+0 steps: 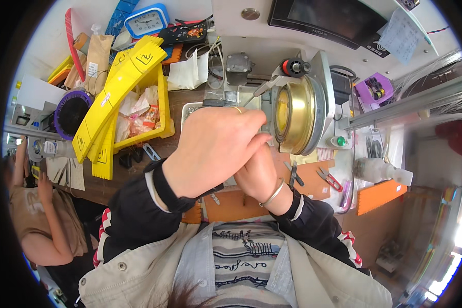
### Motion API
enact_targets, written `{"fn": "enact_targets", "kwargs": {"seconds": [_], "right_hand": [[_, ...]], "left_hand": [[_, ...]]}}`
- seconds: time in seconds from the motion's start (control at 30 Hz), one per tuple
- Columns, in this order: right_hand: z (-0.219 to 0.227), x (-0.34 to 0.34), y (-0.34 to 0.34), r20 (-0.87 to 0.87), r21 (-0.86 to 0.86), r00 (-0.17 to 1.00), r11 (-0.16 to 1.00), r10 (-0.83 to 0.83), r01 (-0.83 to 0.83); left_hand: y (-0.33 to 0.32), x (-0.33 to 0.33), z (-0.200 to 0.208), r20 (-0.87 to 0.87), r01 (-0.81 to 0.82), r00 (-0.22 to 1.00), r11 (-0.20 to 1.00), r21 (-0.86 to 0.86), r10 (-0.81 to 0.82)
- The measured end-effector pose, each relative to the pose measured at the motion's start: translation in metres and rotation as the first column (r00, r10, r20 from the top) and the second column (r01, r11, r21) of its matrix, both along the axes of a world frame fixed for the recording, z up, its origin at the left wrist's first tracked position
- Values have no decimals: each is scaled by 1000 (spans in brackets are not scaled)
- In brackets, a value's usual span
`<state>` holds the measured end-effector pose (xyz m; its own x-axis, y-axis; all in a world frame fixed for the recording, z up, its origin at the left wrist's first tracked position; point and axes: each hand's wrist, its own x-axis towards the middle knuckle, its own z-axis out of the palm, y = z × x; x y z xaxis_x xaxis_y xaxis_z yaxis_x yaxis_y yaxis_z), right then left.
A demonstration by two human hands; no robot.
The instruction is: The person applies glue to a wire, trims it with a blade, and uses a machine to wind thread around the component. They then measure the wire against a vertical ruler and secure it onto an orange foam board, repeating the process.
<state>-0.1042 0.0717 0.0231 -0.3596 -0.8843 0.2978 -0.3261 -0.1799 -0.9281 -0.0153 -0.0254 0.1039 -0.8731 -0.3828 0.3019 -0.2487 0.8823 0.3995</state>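
My left hand [213, 141] is closed, its fingers curled down in front of the machine and a ring on one finger. Tucked under it, my right hand [259, 173] is also closed, with a bangle at the wrist. The two hands touch at thumbs and fingertips, and whatever they pinch is hidden or too small to make out. Just right of the fingertips stands a brass-coloured wheel [295, 114] mounted on the machine. A thin metal arm [263, 91] slants toward it from a black and red roller [295, 67]. Behind my left hand a white tray [186, 114] partly shows.
At left, long yellow toothed strips [119, 90] lean over a yellow bin [165, 126] of plastic packets. Red-handled snips [331, 179] and dark-handled scissors [294, 174] lie on an orange-brown board [241, 206]. A clear bottle [380, 170] lies at right. Another person [43, 220] sits at far left.
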Motion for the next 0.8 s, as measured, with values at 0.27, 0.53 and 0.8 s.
{"fn": "enact_targets", "kwargs": {"seconds": [0.27,0.53,0.8], "right_hand": [[14,1,3,314,204,949,976,4,-71],[9,11,6,741,135,661,991,-117,23],[-4,7,5,901,83,434,988,-20,-128]], "left_hand": [[-31,18,-3,-209,63,960,581,811,186],[-40,53,-26,-235,-120,901,731,672,364],[-44,47,-37,-208,-221,908,837,501,364]]}}
